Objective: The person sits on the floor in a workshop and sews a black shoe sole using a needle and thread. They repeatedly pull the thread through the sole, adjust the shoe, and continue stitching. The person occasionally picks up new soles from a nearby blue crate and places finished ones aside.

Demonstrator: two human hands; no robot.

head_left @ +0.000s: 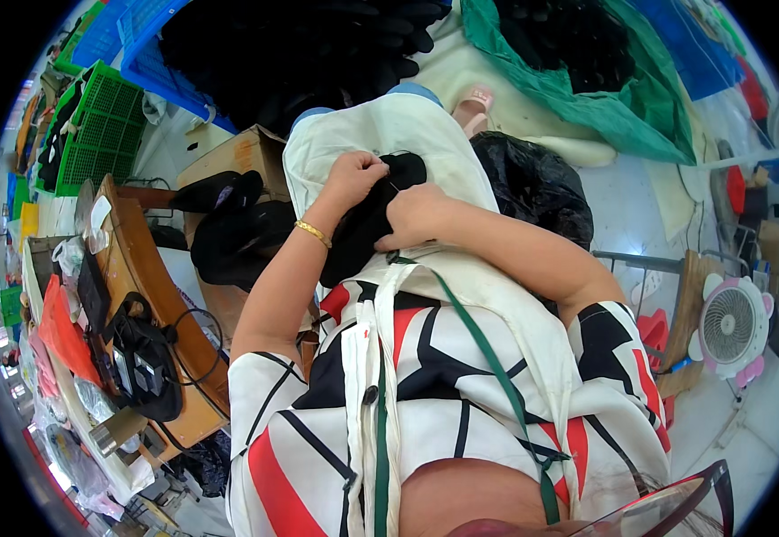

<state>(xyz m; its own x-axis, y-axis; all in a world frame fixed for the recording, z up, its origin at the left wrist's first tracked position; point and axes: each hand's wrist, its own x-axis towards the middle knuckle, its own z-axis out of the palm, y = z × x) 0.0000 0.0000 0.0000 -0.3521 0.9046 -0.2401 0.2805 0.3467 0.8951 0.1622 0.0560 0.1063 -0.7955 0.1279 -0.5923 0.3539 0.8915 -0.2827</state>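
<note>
A soft black cloth piece [358, 234] lies over the white apron [322, 157] on my lap. My right hand [416, 216] rests on it, with the thumb along its lower side and the fingers curled on the cloth. Just left of its top end is my left hand [353, 178], fingers and thumb pinched together. Something thin and pale shows between the two hands, too small to name. What the left fingertips pinch is hidden.
Blue crates [152, 49] and a green sack [667, 121] ahead hold heaped black pieces. More black pieces [242, 237] lie by a cardboard box [264, 148] on the left, near a wooden table [130, 268]. A black plastic bag [541, 188] and a fan [734, 327] are on the right.
</note>
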